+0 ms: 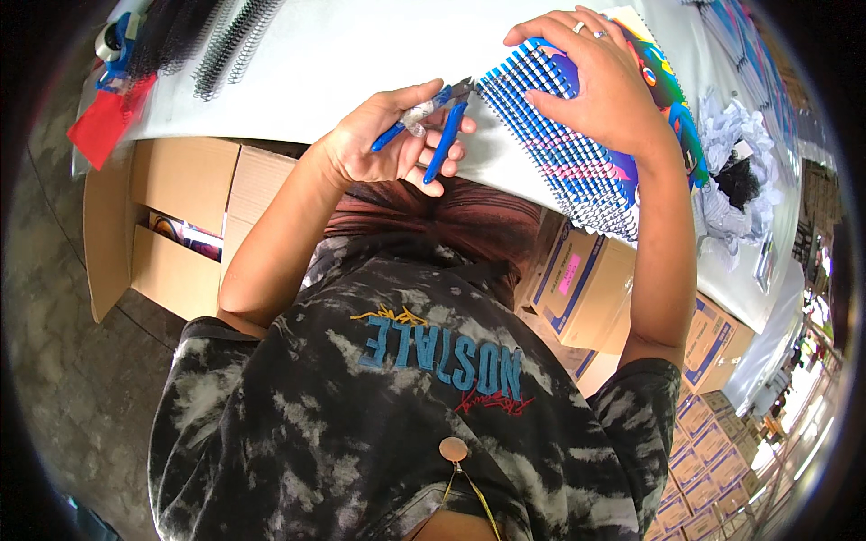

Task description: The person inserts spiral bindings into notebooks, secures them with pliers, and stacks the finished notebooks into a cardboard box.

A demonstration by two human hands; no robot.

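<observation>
My left hand [368, 137] is closed round blue-handled wire cutters [444, 144], whose handles are spread and have some clear wrapping on one side. The cutters' dark jaws point at the near corner of a stack of spiral-bound notebooks [577, 171], right by the ends of the coils. My right hand [615, 101] lies over that stack, thumb on the coil side and fingers across the far edge, gripping it. The coils are blue and white, lined up in rows, and colourful covers show at the right of my hand. Between the jaws, nothing can be made out.
Loose black coils [236, 45] lie at the table's far left, with a tape dispenser [115, 47] and a red sheet [110, 122] beside them. Crumpled pale plastic with dark scraps [738, 178] sits right of the notebooks. An open carton [180, 257] and several closed cartons [577, 279] stand below the table edge.
</observation>
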